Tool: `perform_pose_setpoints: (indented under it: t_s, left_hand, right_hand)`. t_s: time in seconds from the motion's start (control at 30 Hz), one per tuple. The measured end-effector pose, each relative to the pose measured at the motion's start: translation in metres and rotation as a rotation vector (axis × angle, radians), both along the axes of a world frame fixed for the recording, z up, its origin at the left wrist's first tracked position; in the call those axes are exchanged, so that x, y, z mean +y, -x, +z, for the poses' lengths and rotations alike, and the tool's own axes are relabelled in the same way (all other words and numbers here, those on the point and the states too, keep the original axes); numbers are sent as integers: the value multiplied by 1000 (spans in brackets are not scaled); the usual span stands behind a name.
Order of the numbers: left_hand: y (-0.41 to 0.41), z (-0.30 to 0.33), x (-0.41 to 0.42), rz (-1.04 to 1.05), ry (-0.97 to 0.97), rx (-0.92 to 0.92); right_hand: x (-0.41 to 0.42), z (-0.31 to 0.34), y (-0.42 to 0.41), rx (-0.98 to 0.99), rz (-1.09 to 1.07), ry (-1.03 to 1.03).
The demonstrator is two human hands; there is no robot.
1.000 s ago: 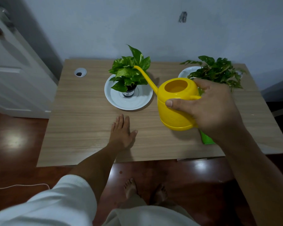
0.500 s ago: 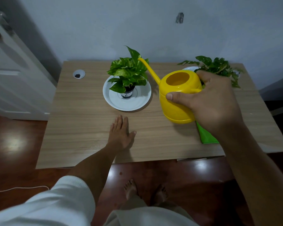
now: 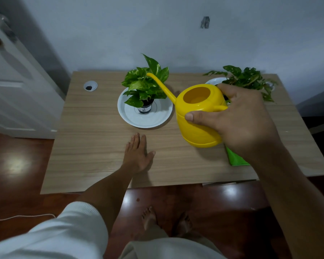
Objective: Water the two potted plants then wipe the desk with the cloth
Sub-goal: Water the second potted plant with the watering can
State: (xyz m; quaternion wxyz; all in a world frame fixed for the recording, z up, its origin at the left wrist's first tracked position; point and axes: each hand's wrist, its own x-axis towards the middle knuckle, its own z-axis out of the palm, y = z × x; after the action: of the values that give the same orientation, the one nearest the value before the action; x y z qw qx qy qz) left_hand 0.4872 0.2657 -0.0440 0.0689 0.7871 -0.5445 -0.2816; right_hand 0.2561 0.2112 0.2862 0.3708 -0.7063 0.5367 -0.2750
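My right hand (image 3: 239,120) grips the handle of a yellow watering can (image 3: 196,116), held above the wooden desk (image 3: 94,139). Its long spout tip reaches over the leaves of the left potted plant (image 3: 145,85), which stands in a dark pot on a white saucer (image 3: 150,118). The second potted plant (image 3: 247,79) sits at the back right on another white saucer (image 3: 213,81), partly hidden by my hand. A green cloth (image 3: 235,157) lies on the desk under my right wrist, mostly covered. My left hand (image 3: 137,154) rests flat on the desk, fingers together.
A round cable hole (image 3: 90,86) sits at the desk's back left. A white door (image 3: 13,86) stands to the left and a grey wall behind. My bare feet (image 3: 150,217) are on the dark red floor below the front edge. A white cable (image 3: 21,216) lies on the floor.
The watering can has moved slightly left and its spout tip now reaches over the left plant's leaves. My left hand has stayed flat on the desk.
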Motion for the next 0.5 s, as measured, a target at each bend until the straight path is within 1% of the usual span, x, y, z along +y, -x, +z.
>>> perform_pose_setpoints:
  t_s: [0.23,0.37,0.5]
  left_hand:
    - [0,-1,-1,1,-7,-5]
    - [0,0,-1,-2,2,-5]
    - [-1,-1,-1,-12,0,-9]
  right_hand:
    - [3,5,9,59,5,-12]
    - [2,7,10,130,-23,20]
    - [0,6,8,132,-40,65]
